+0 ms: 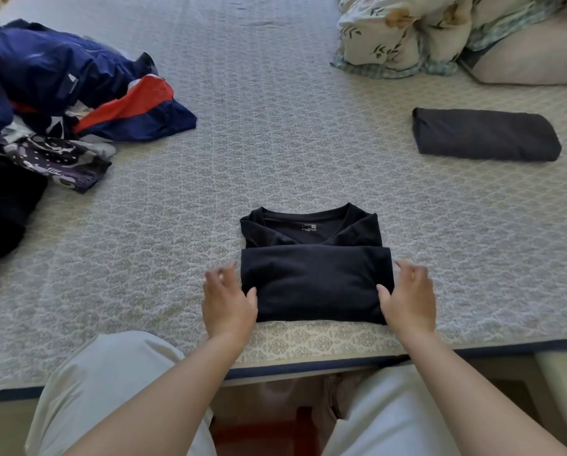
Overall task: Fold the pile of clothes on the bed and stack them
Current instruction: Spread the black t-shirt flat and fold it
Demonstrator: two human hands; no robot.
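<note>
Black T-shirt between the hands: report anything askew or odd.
Nothing stands out. The half-folded black cotton T-shirt lies flat and square on the patterned quilted bedspread, its lower half folded up, collar still showing.

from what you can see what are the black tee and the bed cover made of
Black tee: looks like soft matte knit, probably cotton jersey; it folds flat with gentle creases and no shine. Bed cover: seems a quilted woven fabric, with stitched, repeating medallion texture.

A rolled floral quilt [404, 31] lies at one o'clock on the patterned bedspread [275, 126]; a pale pillow [535, 57] sits just beside it, at two o'clock.
</note>
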